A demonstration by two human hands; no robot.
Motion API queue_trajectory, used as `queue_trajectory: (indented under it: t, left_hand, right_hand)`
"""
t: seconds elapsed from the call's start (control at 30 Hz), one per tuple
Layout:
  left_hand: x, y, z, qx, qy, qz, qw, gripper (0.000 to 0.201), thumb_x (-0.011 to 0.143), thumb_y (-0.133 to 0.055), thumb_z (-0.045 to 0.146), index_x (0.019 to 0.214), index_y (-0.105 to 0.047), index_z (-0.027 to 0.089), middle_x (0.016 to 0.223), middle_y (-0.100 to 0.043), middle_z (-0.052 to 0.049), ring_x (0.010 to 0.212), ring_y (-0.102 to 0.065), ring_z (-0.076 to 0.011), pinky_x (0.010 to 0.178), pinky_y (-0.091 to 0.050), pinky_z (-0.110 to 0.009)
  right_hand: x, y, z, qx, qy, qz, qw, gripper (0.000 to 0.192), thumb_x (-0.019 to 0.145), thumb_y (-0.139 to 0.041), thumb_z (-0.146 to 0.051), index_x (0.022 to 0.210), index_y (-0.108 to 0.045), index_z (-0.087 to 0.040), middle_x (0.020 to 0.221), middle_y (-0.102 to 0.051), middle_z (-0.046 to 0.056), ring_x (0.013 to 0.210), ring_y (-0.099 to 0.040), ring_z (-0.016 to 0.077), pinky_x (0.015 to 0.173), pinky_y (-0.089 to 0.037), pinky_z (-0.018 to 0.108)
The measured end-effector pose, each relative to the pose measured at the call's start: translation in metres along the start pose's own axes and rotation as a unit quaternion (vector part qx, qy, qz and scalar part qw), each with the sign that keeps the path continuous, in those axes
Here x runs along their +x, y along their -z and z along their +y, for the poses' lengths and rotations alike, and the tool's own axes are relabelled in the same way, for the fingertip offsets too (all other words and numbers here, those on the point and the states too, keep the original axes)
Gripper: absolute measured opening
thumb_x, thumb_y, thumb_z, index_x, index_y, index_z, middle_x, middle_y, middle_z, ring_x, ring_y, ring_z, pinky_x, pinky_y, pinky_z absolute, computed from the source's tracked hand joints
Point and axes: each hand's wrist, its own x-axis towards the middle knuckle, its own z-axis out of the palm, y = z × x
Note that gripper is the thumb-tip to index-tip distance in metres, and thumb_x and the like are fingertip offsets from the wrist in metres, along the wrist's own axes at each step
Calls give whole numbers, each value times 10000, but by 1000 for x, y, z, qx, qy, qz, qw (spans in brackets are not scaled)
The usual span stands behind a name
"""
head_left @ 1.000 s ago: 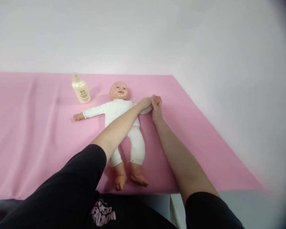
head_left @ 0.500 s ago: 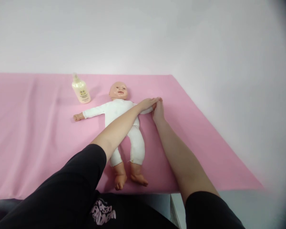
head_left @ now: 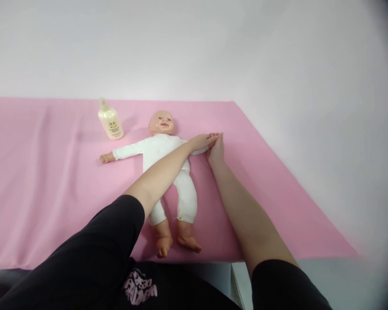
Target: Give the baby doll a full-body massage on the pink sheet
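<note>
A baby doll [head_left: 160, 148] in a white suit lies on its back on the pink cloth [head_left: 45, 181], arms spread and head toward the wall. My left hand [head_left: 204, 140] reaches across its chest and lies along the doll's outstretched arm on the right, fingers curved over the sleeve [head_left: 198, 151]. My right hand [head_left: 216, 150] comes up from below and closes on the end of that same arm. The fingertips of both hands meet there. The doll's hand is hidden between them.
A cream lotion bottle [head_left: 110, 120] stands on the cloth to the left of the doll's head. The cloth's right edge [head_left: 278, 168] runs diagonally beside my right arm, with a pale floor beyond. A white wall rises behind.
My left hand has slid outward along the doll's arm toward its hand. My right hand has dropped slightly and shifted right. The doll and bottle have stayed in place.
</note>
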Motion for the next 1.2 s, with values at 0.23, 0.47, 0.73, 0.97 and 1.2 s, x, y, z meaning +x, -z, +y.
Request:
queue_trajectory:
  t: [0.23, 0.47, 0.73, 0.97, 1.2]
  left_hand:
    - [4, 0, 1, -40, 20, 26, 999, 395, 1064, -331, 385, 997, -643, 151, 1083, -718, -107, 1030, -652, -212, 961, -479, -326]
    - [7, -6, -3, -221, 15, 35, 974, 329, 1051, -424, 334, 744, -428, 215, 651, -460, 31, 619, -493, -130, 716, -492, -315]
    - [28, -4, -22, -212, -45, 123, 968, 72, 885, -607, 103, 899, -563, 158, 851, -617, 0, 821, -574, -127, 913, -469, -307]
    - [26, -6, -23, -202, -58, 121, 970, 165, 942, -513, 99, 1077, -596, 146, 910, -686, -29, 876, -633, -142, 948, -476, -313]
    - [16, -1, -12, -113, 9, 132, 985, 281, 999, -417, 127, 1244, -553, 149, 969, -699, -43, 902, -633, -144, 920, -482, -280]
  right_hand:
    - [3, 10, 7, -96, 82, -29, 992, 545, 878, -491, -693, 1221, -555, -275, 1291, -609, 50, 1224, -621, 186, 1103, -488, 428]
    - [0, 12, 2, -149, 102, -56, 982, 497, 927, -446, -657, 1211, -575, -270, 1219, -631, 55, 1146, -645, 201, 986, -567, 426]
    - [-11, 4, -9, -164, 163, -67, 971, 488, 906, -536, -635, 1180, -571, -233, 1131, -692, 80, 1028, -703, 208, 1063, -533, 468]
    - [-9, 7, -11, -194, 158, -29, 968, 470, 918, -534, -575, 1244, -594, -241, 1286, -659, 78, 1191, -662, 201, 1147, -483, 468]
    - [-4, 9, -4, -141, 95, 0, 985, 342, 836, -638, -495, 1046, -660, -226, 1091, -728, 46, 1043, -703, 190, 1041, -555, 430]
